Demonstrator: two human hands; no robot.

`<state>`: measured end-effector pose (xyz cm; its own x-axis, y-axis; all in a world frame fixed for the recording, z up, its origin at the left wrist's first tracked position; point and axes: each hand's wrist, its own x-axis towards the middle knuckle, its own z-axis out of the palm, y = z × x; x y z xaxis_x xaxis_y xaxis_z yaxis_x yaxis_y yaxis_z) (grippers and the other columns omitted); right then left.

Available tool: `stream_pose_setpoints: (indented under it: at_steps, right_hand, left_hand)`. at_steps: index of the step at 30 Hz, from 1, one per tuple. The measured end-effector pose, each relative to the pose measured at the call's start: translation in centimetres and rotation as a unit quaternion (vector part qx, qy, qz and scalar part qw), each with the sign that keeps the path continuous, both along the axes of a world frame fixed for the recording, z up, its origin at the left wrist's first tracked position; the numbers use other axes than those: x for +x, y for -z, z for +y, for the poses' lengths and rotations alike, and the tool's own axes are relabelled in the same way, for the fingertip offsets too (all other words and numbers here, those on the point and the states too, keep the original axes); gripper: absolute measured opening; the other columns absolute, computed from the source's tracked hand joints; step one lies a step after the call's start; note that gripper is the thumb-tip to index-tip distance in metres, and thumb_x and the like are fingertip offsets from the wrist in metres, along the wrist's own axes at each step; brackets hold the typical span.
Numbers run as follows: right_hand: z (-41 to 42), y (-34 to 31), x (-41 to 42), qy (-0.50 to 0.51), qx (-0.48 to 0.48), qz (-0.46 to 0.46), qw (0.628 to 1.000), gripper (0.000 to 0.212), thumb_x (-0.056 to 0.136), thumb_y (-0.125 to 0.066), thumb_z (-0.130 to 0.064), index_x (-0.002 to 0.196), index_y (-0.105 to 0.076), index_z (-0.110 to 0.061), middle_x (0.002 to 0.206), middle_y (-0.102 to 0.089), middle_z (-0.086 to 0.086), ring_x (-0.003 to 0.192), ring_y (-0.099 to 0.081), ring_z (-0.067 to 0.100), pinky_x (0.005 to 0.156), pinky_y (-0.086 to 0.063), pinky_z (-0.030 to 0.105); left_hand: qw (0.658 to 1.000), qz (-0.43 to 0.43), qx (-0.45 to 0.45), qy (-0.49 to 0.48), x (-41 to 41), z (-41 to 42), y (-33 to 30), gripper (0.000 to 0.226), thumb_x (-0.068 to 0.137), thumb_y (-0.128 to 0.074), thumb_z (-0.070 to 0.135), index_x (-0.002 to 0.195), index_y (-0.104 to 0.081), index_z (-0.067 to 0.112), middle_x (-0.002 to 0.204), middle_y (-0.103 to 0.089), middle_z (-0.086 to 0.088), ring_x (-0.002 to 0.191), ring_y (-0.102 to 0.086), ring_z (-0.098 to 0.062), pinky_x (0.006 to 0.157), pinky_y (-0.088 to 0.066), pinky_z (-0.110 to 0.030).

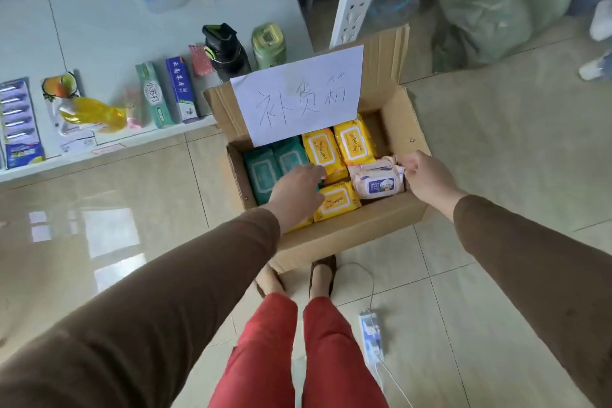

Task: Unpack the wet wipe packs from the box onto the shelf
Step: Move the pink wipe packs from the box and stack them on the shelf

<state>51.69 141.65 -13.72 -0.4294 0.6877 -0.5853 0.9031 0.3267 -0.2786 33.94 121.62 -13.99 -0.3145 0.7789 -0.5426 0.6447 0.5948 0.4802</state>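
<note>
We reach both arms, in brown sleeves, down into the open brown cardboard box [347, 232] that sits on the beige tiled floor [496, 159] at our feet. Our left hand [298, 190] hovers palm-down over the packs in the middle of the box, its fingers stretched forward and loosely spread above a teal wet wipe pack [263, 174] and a yellow wet wipe pack [321, 151]; we cannot tell whether it actually touches them. Our right hand [427, 175] is at the right inner wall, fingers curled against the end of a pale pink baby wipe pack [377, 180], though the grip itself is hidden from us. More yellow packs lie beside and below. A white paper sheet [299, 94] with handwritten characters (taped, it seems, to the far flap) stands over the box. The low white shelf [99, 149] to the left carries toothpaste cartons [167, 93] and a black bottle [225, 51].
</note>
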Motion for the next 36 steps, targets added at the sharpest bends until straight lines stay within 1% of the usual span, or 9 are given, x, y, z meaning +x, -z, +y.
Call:
stream_pose_setpoints:
  at_steps: [5,8,10,13,17,19,24,30,36]
  right_hand:
    - [3.5,7.7,2.3,-0.030,-0.006,-0.030,0.999,0.028,0.101,-0.043,-0.013,0.123,-0.059,-0.007,0.119,-0.066,0.015,0.098,-0.059,0.031,0.073,-0.042,0.032]
    - [5.1,13.3,2.8,-0.033,-0.034,-0.027,0.998,0.029,0.104,-0.042,-0.020,0.127,-0.056,-0.013,0.108,-0.064,0.003,0.093,-0.060,0.025,0.058,-0.036,0.026]
    - [5.8,16.4,2.7,-0.029,-0.062,-0.006,0.998,0.034,0.104,-0.042,-0.024,0.136,-0.053,-0.021,0.115,-0.065,0.000,0.093,-0.063,0.018,0.057,-0.040,0.025]
    - [6.6,20.0,2.0,-0.011,-0.090,0.027,0.995,0.039,0.103,-0.043,-0.021,0.142,-0.050,-0.020,0.129,-0.062,0.007,0.100,-0.064,0.021,0.077,-0.053,0.035]
    - [7.3,22.9,1.2,0.028,-0.105,0.030,0.994,0.046,0.105,-0.039,-0.023,0.151,-0.036,-0.017,0.150,-0.046,0.006,0.126,-0.054,0.024,0.100,-0.049,0.037]
    - [7.8,23.9,1.2,0.019,-0.099,0.029,0.995,0.048,0.106,-0.037,-0.019,0.153,-0.033,-0.014,0.155,-0.040,0.006,0.136,-0.046,0.023,0.102,-0.040,0.030]
    - [9.0,25.0,1.0,-0.001,-0.088,-0.004,0.996,0.048,0.105,-0.034,-0.011,0.153,-0.033,-0.014,0.157,-0.036,0.008,0.140,-0.041,0.026,0.112,-0.035,0.035]
    - [10.1,24.9,-0.8,-0.067,-0.104,-0.057,0.991,0.055,0.099,-0.043,0.000,0.153,-0.032,-0.008,0.154,-0.039,0.012,0.141,-0.038,0.027,0.110,-0.032,0.030]
    - [9.3,28.0,-0.9,-0.259,-0.013,-0.176,0.950,0.034,0.087,-0.058,-0.004,0.119,-0.050,-0.002,0.122,-0.058,0.019,0.116,-0.049,0.037,0.101,-0.042,0.043]
  left_hand:
    - [0.998,-0.001,-0.021,0.056,4.1,6.2,9.9,0.047,0.089,-0.063,0.022,0.133,-0.050,0.018,0.129,-0.053,-0.004,0.121,-0.050,-0.026,0.089,-0.049,-0.040]
    - [0.998,0.008,-0.025,0.065,5.8,9.3,15.8,0.048,0.087,-0.063,0.017,0.133,-0.049,0.016,0.126,-0.052,-0.005,0.117,-0.050,-0.027,0.085,-0.049,-0.042]
    - [0.997,0.025,-0.024,0.075,6.6,11.1,19.1,0.052,0.086,-0.064,0.015,0.135,-0.046,0.016,0.129,-0.051,-0.006,0.119,-0.050,-0.028,0.087,-0.049,-0.042]
    - [0.993,0.052,-0.032,0.104,7.7,13.3,23.6,0.052,0.085,-0.064,0.011,0.134,-0.047,0.014,0.128,-0.051,-0.007,0.116,-0.052,-0.029,0.087,-0.050,-0.043]
    - [0.986,0.099,-0.038,0.131,9.9,14.8,27.8,0.054,0.082,-0.070,0.015,0.131,-0.047,0.015,0.127,-0.054,-0.008,0.113,-0.054,-0.030,0.085,-0.050,-0.042]
    - [0.984,0.121,-0.042,0.124,11.0,15.2,28.6,0.053,0.083,-0.070,0.018,0.129,-0.045,0.013,0.125,-0.056,-0.010,0.112,-0.055,-0.031,0.086,-0.048,-0.042]
    - [0.983,0.077,-0.069,0.152,12.3,14.9,28.1,0.024,0.092,-0.058,0.024,0.115,-0.061,0.017,0.108,-0.067,-0.007,0.098,-0.065,-0.031,0.070,-0.047,-0.034]
    - [0.991,0.005,-0.113,0.075,7.9,11.3,22.3,0.028,0.090,-0.062,0.042,0.109,-0.063,0.022,0.099,-0.065,0.000,0.093,-0.063,-0.024,0.066,-0.046,-0.033]
    - [0.975,-0.010,-0.206,0.088,0.8,4.6,22.0,0.033,0.084,-0.068,0.045,0.111,-0.065,0.026,0.099,-0.058,0.002,0.094,-0.059,-0.021,0.077,-0.053,-0.036]
